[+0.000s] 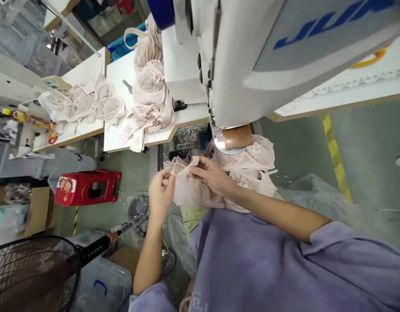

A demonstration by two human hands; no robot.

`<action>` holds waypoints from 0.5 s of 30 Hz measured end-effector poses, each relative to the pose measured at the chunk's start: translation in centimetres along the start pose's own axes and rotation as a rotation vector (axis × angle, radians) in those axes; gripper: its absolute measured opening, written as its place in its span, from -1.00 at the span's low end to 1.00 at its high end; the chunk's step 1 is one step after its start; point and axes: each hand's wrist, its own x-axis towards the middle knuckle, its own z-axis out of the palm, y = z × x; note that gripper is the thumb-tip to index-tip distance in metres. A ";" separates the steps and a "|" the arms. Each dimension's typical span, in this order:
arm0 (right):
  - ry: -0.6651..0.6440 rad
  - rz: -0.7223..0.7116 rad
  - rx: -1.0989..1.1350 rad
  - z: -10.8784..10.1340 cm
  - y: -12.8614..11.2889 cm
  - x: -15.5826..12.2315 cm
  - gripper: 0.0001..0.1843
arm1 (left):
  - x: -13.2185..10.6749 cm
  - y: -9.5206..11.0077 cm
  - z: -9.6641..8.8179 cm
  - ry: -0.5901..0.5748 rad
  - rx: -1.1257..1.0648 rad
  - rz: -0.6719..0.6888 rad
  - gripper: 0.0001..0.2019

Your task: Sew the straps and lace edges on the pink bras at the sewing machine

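Note:
Between my two hands a pale beige lace bra is stretched out over my lap, just below the sewing machine head. My left hand pinches its edge at the left. With thumb and fingers pressed together, my right hand grips a band of the same bra a little higher up. More lace bra cups lie under and to the right of my right hand, beneath the lit needle area. The sewing machine stands over them. How far the held piece runs into the others cannot be made out.
A pile of beige bras with labels lies on the white table left of the machine. Further bras rest on the neighbouring table. A red stool, a black fan and a clear plastic box stand at the left.

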 end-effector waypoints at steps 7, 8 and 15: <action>0.048 -0.550 -0.863 -3.9 2.1 -2.6 -0.87 | -0.5 -2.4 7.9 -0.146 -0.254 -0.116 -0.67; 0.009 -0.589 -0.938 -4.3 2.1 -2.9 -0.84 | -0.6 -2.2 8.7 -0.145 -0.280 -0.112 -0.67; 0.014 -0.496 -1.023 -5.8 -1.1 -4.0 -0.74 | -1.1 0.8 8.5 -0.129 -0.239 -0.032 -0.72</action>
